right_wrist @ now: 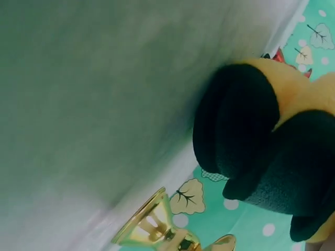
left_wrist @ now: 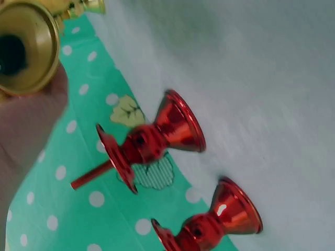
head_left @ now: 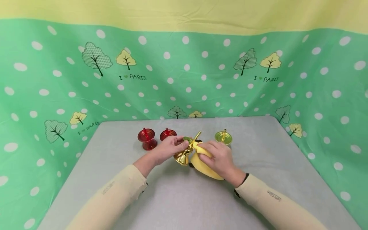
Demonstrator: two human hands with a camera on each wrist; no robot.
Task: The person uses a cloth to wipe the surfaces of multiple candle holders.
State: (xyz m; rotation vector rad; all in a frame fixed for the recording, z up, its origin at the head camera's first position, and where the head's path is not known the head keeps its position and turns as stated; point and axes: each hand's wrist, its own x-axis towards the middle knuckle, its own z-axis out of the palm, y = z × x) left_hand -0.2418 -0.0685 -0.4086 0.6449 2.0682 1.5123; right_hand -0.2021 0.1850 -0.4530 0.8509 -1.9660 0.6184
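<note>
My left hand (head_left: 169, 148) grips a gold candlestick (head_left: 182, 158) by its upper part, so that it tilts with its tube pointing up and right. Its flared base (left_wrist: 37, 83) fills the left wrist view's upper left corner. My right hand (head_left: 219, 158) pinches part of a yellow plush toy (head_left: 205, 169) close against the candlestick's top. The toy's body hangs below the right hand. Rounded black ends of the plush toy (right_wrist: 235, 125) show in the right wrist view, where the right fingers are hidden.
Two red candlesticks (head_left: 148, 140) stand behind the left hand; the nearer-to-hand red candlestick (head_left: 167, 132) is partly covered by it. Another gold candlestick (head_left: 223, 137) stands behind the right hand. A green dotted cloth (head_left: 187, 86) rises around the grey table (head_left: 172, 204).
</note>
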